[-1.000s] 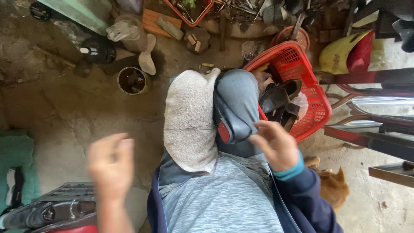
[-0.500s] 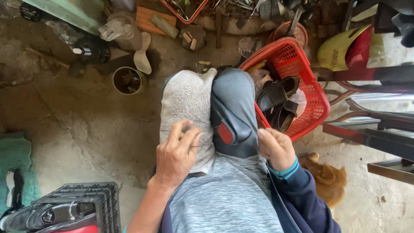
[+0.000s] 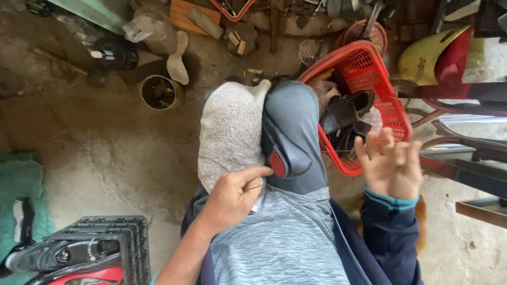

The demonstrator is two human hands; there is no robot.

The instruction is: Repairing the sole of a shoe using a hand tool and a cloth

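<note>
Left hand: left hand (image 3: 232, 195) rests on the lap, fingers curled, thumb and forefinger pinched together at the lower edge of the grey cloth (image 3: 229, 134); whether something thin sits in the pinch, cannot tell.
Right hand: right hand (image 3: 391, 163) raised in the air to the right of the knee, fingers spread, grasping nothing; a fine thread seems to run from it toward the shoe, too thin to be sure.
Shoe: dark shoe (image 3: 280, 148) with a red patch near its heel lies on the lap, wedged between the grey cloth and the grey-blue trouser knee (image 3: 296, 116).
Cloth: draped over the left thigh, touching the shoe along its right edge.
Basket: red plastic basket (image 3: 391, 100) just right of the knee, holding dark sandals (image 3: 346, 113).
Floor, upper left: round tin (image 3: 158, 92) on bare concrete, well apart from the hands.
Floor, lower left: black crate (image 3: 116, 237) with a dark shoe and something red in front of it.
Clothing: grey striped shirt (image 3: 285, 243), navy jacket sleeve with teal cuff (image 3: 388, 198).
</note>
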